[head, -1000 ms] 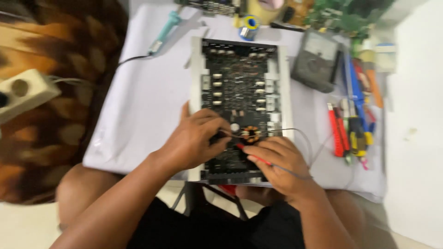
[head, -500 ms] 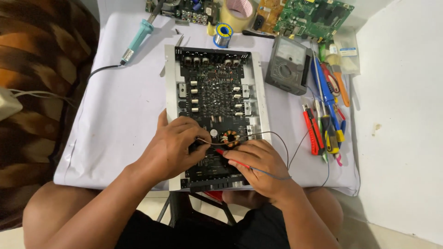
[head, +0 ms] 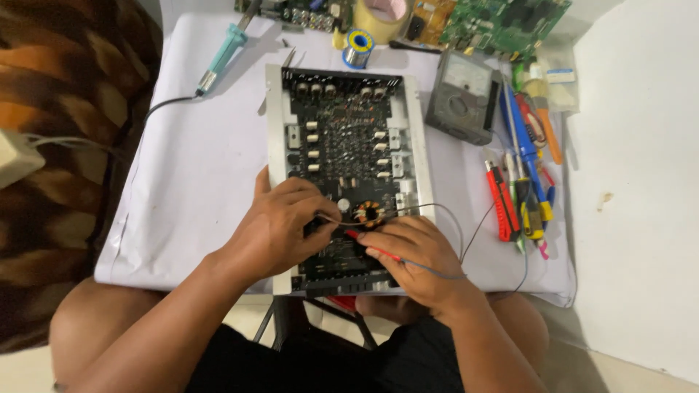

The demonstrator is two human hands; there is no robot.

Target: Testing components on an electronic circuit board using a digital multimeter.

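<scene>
An open amplifier chassis with a black circuit board (head: 342,145) lies on a white-covered table (head: 196,182). My left hand (head: 280,222) rests on the board's near part, fingers pinched on a thin dark probe. My right hand (head: 411,251) grips a red test probe (head: 364,240) whose tip touches the board just below a copper toroid coil (head: 368,213). Thin wires run from both hands off to the right.
A grey analog multimeter (head: 462,98) sits right of the chassis. Screwdrivers, a red cutter and pliers (head: 520,182) lie along the right edge. A teal soldering iron (head: 222,47), solder spool (head: 359,40), tape roll and green circuit boards (head: 502,22) line the far edge.
The camera view has shifted, so the table sits more centred and closer. Both hands stay on the board's near part with the probes; only slight finger adjustments show.
</scene>
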